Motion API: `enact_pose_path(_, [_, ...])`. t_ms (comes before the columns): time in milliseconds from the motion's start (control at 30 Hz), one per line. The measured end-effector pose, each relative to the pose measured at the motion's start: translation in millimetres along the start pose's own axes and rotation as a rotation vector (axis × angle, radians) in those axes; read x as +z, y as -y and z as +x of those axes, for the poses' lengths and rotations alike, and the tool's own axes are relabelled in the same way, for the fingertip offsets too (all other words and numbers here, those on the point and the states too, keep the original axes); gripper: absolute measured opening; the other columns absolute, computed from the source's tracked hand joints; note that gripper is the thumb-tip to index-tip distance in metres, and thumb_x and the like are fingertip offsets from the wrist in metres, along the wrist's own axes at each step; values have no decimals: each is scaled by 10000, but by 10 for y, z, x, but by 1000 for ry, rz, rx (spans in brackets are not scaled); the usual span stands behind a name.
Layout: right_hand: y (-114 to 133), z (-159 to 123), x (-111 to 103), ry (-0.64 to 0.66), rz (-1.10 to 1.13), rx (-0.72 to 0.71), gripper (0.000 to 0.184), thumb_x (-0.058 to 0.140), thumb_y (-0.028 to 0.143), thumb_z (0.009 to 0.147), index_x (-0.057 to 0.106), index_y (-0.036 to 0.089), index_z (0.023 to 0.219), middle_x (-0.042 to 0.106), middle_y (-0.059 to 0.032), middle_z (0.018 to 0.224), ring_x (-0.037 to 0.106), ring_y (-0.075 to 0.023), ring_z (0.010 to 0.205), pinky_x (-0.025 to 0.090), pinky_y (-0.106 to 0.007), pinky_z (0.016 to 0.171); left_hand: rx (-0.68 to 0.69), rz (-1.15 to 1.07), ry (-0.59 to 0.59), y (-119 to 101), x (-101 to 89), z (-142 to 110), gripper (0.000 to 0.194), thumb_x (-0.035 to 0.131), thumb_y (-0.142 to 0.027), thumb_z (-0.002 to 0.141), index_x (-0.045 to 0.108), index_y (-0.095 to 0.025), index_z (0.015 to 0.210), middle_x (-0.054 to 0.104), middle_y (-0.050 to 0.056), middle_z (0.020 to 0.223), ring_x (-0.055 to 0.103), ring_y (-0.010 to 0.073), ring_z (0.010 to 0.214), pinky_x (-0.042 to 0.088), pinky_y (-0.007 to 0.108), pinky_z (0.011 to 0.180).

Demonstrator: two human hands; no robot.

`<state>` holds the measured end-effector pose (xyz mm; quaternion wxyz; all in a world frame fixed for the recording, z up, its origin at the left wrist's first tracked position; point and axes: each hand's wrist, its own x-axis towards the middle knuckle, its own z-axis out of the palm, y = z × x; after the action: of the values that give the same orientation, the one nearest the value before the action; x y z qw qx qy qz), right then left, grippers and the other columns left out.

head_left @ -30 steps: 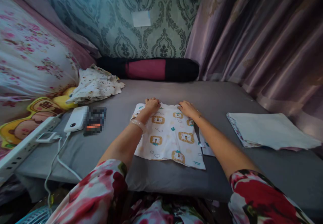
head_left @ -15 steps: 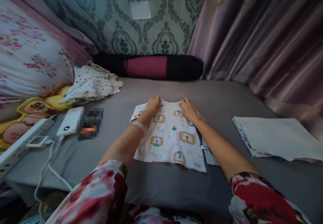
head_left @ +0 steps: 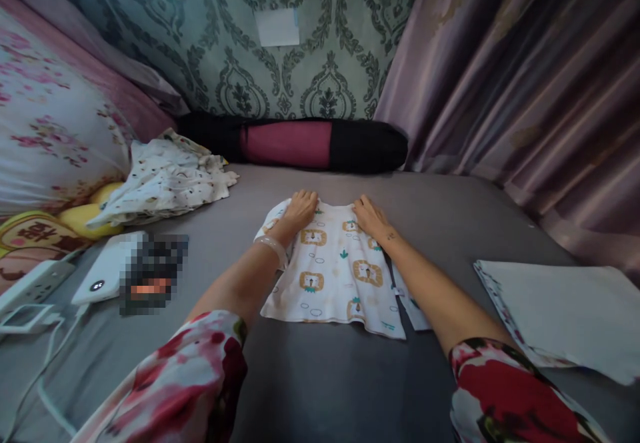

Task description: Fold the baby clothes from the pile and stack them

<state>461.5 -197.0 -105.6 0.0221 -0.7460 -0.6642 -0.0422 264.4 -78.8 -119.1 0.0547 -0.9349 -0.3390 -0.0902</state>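
Observation:
A small white shirt (head_left: pixel 333 296) printed with tan lion faces and green leaves lies spread on the grey sheet, its collar away from me. My left hand (head_left: pixel 301 208) rests at its left shoulder, fingers bent down over the cloth beside the neckline. On the opposite shoulder, my right hand (head_left: pixel 369 214) pinches the fabric at the neckline edge. The left sleeve shows beyond my left wrist, partly covered by my forearm. Beside the shirt's right edge, a pale piece of cloth (head_left: pixel 414 313) shows partly under my right forearm.
Folded white cloth (head_left: pixel 555 303) lies at the right. On the left are crumpled patterned cloth (head_left: pixel 170 170), a white power bank (head_left: pixel 107 270) with cable, a power strip (head_left: pixel 37 290) and a blurred-out item (head_left: pixel 155 273). A long black-and-pink roll (head_left: pixel 290 143) lines the wall.
The view has shifted, so the things at the sides sit lower and farther outward. My left fingers look a little flatter on the shoulder; both hands stay at the neckline.

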Motion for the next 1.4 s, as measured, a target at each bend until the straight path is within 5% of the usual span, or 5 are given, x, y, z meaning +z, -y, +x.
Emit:
enact_pose_path(300, [-148,307,-10,7,-58,-42,370,265,242,1010,583,130,1160,535,-163,1201,557,-256,1030,410,-354,874,97,57,-27,183,59,298,339,261,-227,976,565,-105,1063,606,192,1027,512,305,1035,346,414,878])
enact_pose_path(600, [-221,391,137,-37,67,39,356,309,304,1007,605,150,1133,569,-144,1177,542,-240,1078,386,-327,934,-132,-158,43,240,158,374,326,306,-287,977,568,-138,1100,657,152,1056,590,248,1001,396,373,891])
enact_pose_path(867, [-362,443,64,35,458,222,309,431,314,974,614,147,1159,638,-119,1177,578,-186,1070,406,-242,885,-289,-35,33,-199,-77,324,269,409,-223,924,531,-118,1139,576,201,1214,504,314,1134,358,428,925])
enact_pose_path(1133, [-734,-133,-79,55,816,515,351,453,458,941,633,160,983,692,-87,955,601,-156,761,447,-230,643,-24,-217,53,-830,-99,191,335,413,-213,907,513,-161,1222,546,144,1298,462,299,1211,340,452,993])
enact_pose_path(1400, [-895,-919,-85,88,897,592,275,519,347,908,661,152,1040,707,-63,967,621,-136,803,463,-214,683,109,-450,48,-1106,72,214,313,377,-96,885,553,-115,1144,595,160,1201,543,235,1150,421,360,990])
